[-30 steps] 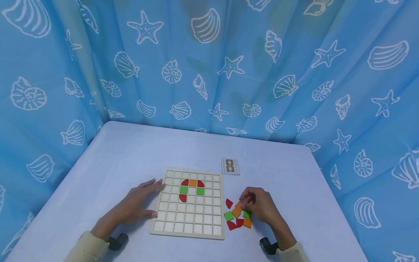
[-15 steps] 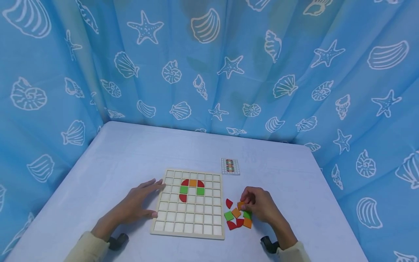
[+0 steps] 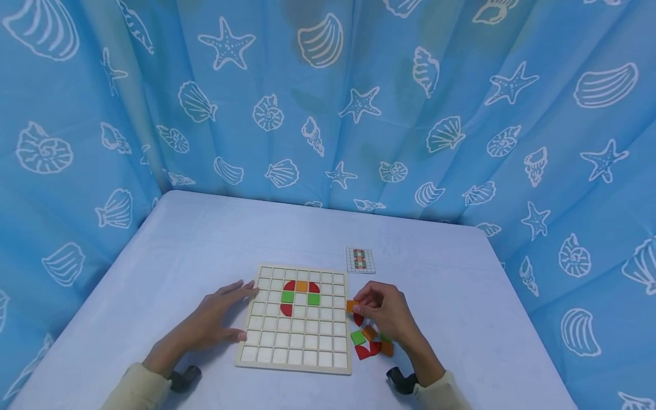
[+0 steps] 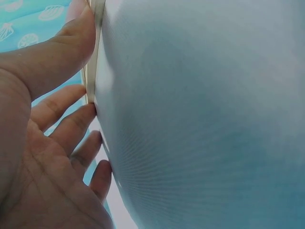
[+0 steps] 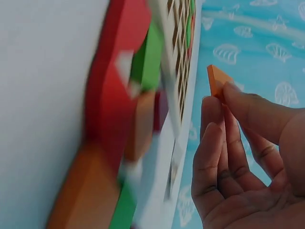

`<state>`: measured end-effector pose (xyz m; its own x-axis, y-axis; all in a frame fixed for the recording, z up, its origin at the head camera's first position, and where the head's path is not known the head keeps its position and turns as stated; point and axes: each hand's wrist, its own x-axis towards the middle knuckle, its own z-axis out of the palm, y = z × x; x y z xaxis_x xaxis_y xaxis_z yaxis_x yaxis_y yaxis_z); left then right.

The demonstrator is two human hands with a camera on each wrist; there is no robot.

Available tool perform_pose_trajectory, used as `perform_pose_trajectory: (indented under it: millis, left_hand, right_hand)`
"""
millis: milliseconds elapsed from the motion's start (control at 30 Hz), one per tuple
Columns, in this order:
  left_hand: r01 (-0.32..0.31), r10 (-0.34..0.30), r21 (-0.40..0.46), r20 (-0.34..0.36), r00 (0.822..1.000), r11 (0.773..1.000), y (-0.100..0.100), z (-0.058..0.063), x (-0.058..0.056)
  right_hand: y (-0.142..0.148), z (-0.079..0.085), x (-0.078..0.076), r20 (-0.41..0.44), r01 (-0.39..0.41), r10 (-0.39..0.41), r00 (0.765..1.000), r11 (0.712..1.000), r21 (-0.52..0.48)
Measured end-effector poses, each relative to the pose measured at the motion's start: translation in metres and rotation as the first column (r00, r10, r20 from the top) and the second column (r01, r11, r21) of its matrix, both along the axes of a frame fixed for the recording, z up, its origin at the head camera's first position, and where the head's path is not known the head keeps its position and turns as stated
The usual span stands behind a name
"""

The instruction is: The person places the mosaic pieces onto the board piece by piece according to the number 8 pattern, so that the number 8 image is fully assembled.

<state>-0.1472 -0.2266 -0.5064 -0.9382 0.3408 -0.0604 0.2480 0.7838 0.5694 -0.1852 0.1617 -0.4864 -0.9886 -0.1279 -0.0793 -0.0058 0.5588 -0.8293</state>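
My right hand [image 3: 384, 310] pinches an orange square tile [image 3: 351, 306] between thumb and fingertips at the right edge of the wooden grid board [image 3: 295, 341]. The right wrist view shows the same orange tile [image 5: 217, 81] raised off the tabletop. Along the board's left side rests my left hand [image 3: 212, 319], fingers spread and thumb against the frame; its fingertips meet the board edge [image 4: 92, 71] in the left wrist view. Set in the grid are red quarter-circles [image 3: 286, 310], an orange square [image 3: 302, 286] and two green squares [image 3: 314, 299].
Loose tiles lie right of the board: a green square [image 3: 358, 337], an orange square [image 3: 369, 332], red quarter-circles [image 3: 363, 352] and others, some partly behind my right hand. A small pattern card [image 3: 360, 260] sits beyond them. A blue shell-print curtain [image 3: 307, 114] surrounds the white table [image 3: 230, 228].
My right hand has picked the orange tile from the pile and carried it left and away from me, to the board's right edge. My left hand stays in place.
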Motion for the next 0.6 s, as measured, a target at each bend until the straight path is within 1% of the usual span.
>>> perform_pose_trajectory:
  millis: [133, 267, 333, 467, 600]
  left_hand:
    - [0.003, -0.003, 0.003, 0.002, 1.000, 1.000, 0.000, 0.001, 0.000]
    - [-0.001, 0.001, 0.001, 0.010, 1.000, 1.000, 0.001, 0.001, 0.000]
    - [-0.004, 0.004, -0.003, 0.011, 1.000, 1.000, 0.001, 0.001, 0.000]
    - [-0.007, 0.007, -0.009, 0.005, 1.000, 1.000, 0.001, 0.000, 0.000]
    - [-0.009, 0.009, -0.008, 0.006, 1.000, 1.000, 0.001, -0.001, -0.001]
  right_hand:
    - [-0.020, 0.002, 0.000, -0.015, -0.008, 0.008, 1.000, 1.000, 0.005]
    - [-0.036, 0.003, 0.000, -0.012, -0.024, 0.025, 1.000, 0.999, 0.024]
    - [-0.044, 0.003, -0.001, -0.017, -0.039, 0.039, 0.999, 0.999, 0.031]
    - [-0.058, 0.001, -0.003, -0.052, -0.080, 0.082, 0.995, 0.996, 0.041]
    - [-0.069, -0.001, -0.004, -0.064, -0.114, 0.116, 0.991, 0.993, 0.042]
